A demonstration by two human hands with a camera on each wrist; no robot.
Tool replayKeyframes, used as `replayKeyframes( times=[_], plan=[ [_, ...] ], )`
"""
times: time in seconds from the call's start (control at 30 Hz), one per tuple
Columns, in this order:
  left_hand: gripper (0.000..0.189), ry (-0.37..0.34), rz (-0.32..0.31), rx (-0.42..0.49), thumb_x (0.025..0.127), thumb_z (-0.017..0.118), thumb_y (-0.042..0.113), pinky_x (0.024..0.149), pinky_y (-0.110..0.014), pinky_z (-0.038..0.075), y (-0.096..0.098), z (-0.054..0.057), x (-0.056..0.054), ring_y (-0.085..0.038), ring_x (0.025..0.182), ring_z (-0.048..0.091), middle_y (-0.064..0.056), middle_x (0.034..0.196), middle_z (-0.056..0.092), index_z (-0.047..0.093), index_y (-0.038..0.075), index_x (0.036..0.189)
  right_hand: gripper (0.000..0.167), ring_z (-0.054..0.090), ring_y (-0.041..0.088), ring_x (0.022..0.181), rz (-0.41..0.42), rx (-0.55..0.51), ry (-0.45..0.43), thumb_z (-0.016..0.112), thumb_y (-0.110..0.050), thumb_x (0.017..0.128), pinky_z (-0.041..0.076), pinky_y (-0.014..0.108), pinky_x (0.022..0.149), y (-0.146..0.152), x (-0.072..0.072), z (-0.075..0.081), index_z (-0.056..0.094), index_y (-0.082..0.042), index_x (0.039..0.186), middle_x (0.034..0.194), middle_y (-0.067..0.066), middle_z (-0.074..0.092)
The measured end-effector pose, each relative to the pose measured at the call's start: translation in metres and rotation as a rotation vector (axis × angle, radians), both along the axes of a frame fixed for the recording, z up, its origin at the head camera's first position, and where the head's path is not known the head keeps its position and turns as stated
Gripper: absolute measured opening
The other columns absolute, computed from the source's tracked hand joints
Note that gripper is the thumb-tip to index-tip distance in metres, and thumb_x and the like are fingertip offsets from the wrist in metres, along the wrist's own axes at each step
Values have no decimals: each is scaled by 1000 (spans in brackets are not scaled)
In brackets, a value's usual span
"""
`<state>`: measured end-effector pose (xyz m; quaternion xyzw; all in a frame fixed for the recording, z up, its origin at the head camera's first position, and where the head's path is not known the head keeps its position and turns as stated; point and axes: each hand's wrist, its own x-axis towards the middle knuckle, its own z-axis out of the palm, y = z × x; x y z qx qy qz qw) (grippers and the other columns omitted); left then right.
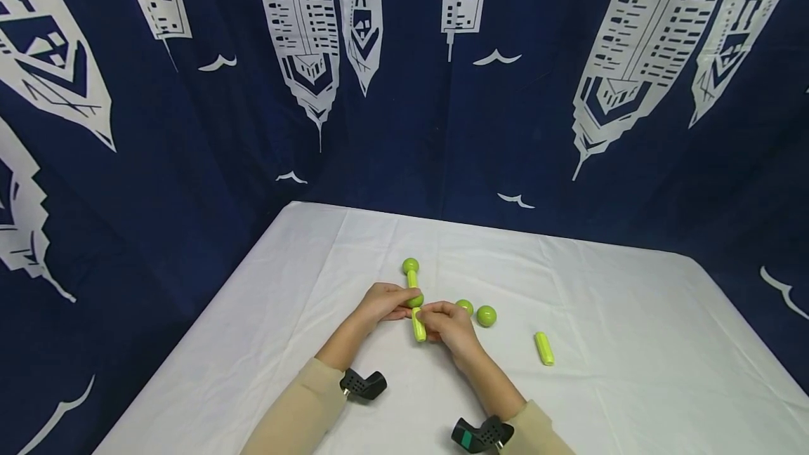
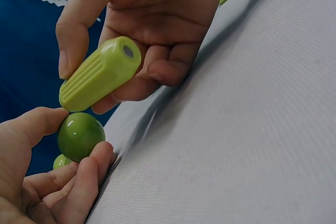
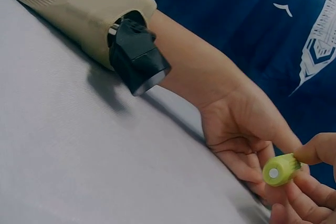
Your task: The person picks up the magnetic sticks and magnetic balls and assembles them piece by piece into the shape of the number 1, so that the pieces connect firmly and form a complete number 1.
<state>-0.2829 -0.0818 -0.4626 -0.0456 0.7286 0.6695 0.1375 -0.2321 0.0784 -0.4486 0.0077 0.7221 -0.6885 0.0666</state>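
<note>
My left hand [image 1: 382,302] pinches a glossy green ball [image 2: 81,136] between thumb and fingers. From that ball a yellow-green rod [image 1: 413,279] runs away from me to another green ball [image 1: 410,265] at its far end. In my right hand [image 1: 452,329], thumb and fingers grip a second ribbed rod [image 2: 100,74], with a grey metallic disc showing in its near end. The other end of this rod meets the pinched ball or lies just by it; whether they touch I cannot tell. In the right wrist view the left hand hides the ball.
Just beyond my right hand lie two loose green balls, one partly hidden [image 1: 464,305] and one in full view [image 1: 487,316]. Farther right, a loose yellow-green rod [image 1: 544,349] rests on the white tablecloth [image 1: 632,343]. A dark blue patterned curtain [image 1: 404,139] hangs behind the table.
</note>
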Motion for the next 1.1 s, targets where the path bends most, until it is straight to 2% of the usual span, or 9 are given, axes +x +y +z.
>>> replayKeyframes(
  times=[0.27, 0.47, 0.57, 0.67, 0.87, 1.1],
  plan=[
    [38, 6, 6, -6, 85, 76, 31, 68, -22, 58, 2, -2, -2, -9, 69, 65, -5, 81, 67, 70, -4, 100, 22, 58, 10, 65, -15, -27, -2, 66, -7, 85, 52, 22, 56, -5, -3, -3, 63, 9, 100, 73, 2, 61],
    [36, 25, 14, -32, 84, 77, 30, 65, -20, 58, 3, 0, -1, -8, 66, 64, -3, 77, 66, 71, -3, 96, 19, 59, 9, 63, -18, -49, 47, 63, -2, 85, 54, 22, 56, -6, 12, 14, 60, 12, 98, 72, 2, 64],
    [36, 22, 18, -43, 84, 77, 30, 63, -19, 57, 3, -1, -1, -7, 65, 63, -3, 77, 65, 71, -3, 95, 19, 59, 8, 63, -15, -56, 67, 63, -2, 86, 53, 21, 55, -7, 15, 17, 59, 12, 98, 72, 1, 65],
    [36, 17, 26, -43, 84, 77, 30, 63, -19, 57, 2, 0, 0, -7, 64, 62, -2, 77, 65, 71, -3, 96, 20, 59, 9, 62, -20, -50, 68, 63, -2, 86, 53, 21, 54, -7, 11, 12, 59, 12, 99, 72, 2, 65],
    [36, 15, 23, -37, 85, 76, 29, 62, -19, 57, 1, 3, 1, -7, 64, 63, -2, 76, 65, 71, -4, 96, 22, 59, 8, 60, -67, -56, 56, 67, -6, 86, 52, 20, 49, -7, -3, -12, 59, 10, 100, 72, 1, 66],
    [37, 24, 11, -34, 85, 76, 30, 65, -20, 58, 1, 1, 1, -8, 65, 64, -4, 75, 66, 70, -5, 96, 22, 59, 8, 59, -108, -31, 64, 69, -9, 85, 51, 18, 49, -10, -6, -18, 61, 7, 97, 71, 1, 66]
  ],
)
